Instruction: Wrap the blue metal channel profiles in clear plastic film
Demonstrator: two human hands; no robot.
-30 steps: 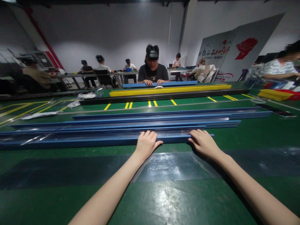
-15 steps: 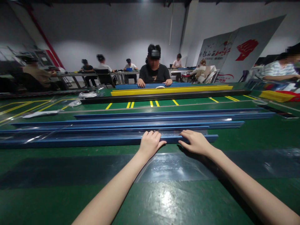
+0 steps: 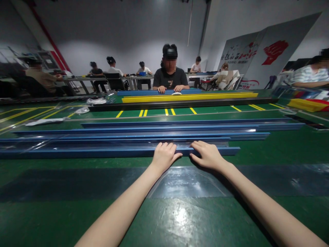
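My left hand point(image 3: 166, 156) rests over the front edge of the nearest blue channel strip point(image 3: 102, 152), its fingers curled over the rim and its thumb along the front face. To its right, my right hand point(image 3: 205, 153) grips the same strip near its right end, thumb in front and fingertips over the rim. Clear film lies in the strip's trough. A clear plastic sheet point(image 3: 185, 181) lies flat on the green table point(image 3: 174, 219) under my forearms.
More blue strips point(image 3: 180, 130) lie just beyond. Farther back are a black strip point(image 3: 218, 102), a yellow strip point(image 3: 190, 98) and a person point(image 3: 171, 77) with both hands at blue strips. A phone point(image 3: 307, 122) and a yellow tray point(image 3: 305, 104) sit at the right.
My right hand has moved left along the strip, closer to my left hand, which has stayed in place. The person's hands opposite have moved closer together.
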